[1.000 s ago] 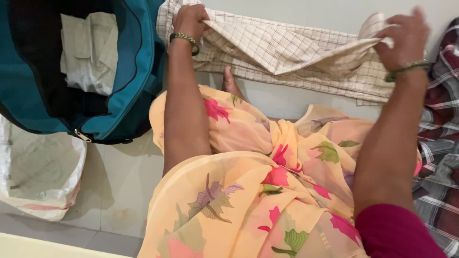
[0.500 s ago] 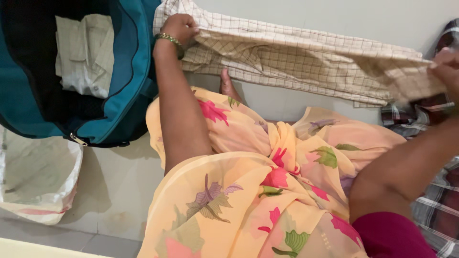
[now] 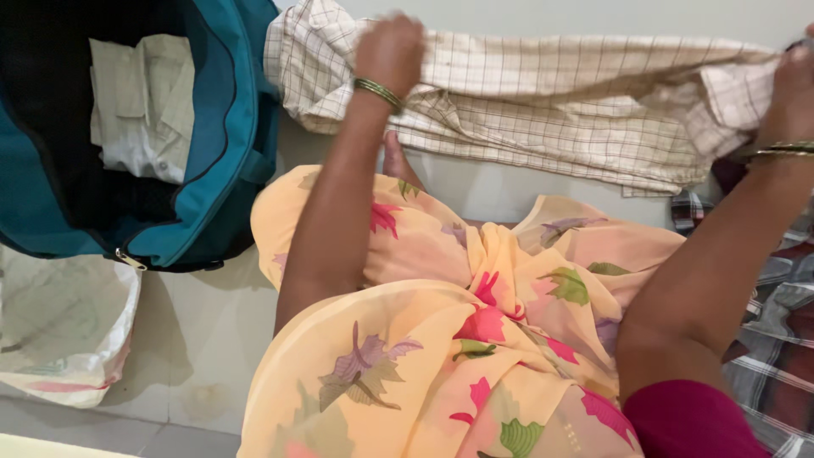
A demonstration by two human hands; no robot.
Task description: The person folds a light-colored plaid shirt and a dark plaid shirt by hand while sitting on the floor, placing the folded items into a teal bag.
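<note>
The fingers of the left hand (image 3: 390, 51) are curled shut over the upper edge of a cream checked shirt (image 3: 543, 110), gripping a bunch of cloth near its left part; a thin bangle is seen at that wrist. The right hand (image 3: 793, 93) is partly cut off by the frame edge, but its fingers are seen closed on the shirt's right end, where the cloth is gathered. The shirt is held stretched between both hands, just above the pale floor (image 3: 212, 339), with its lower hem hanging loose and creased. The step in hand is judged to be the spreading of the garment for folding. The next move is judged to call for even tension along the top edge, so that any fold lies flat and the sleeves are not bunched. Beneath the arms, an orange floral sari (image 3: 441, 339) is draped over the lap. To the left, an open teal bag (image 3: 225, 127) is noted, with a folded pale shirt (image 3: 140, 106) inside. A white sack (image 3: 64, 331) lies below the bag, and dark plaid cloth (image 3: 780, 314) at the right.
</note>
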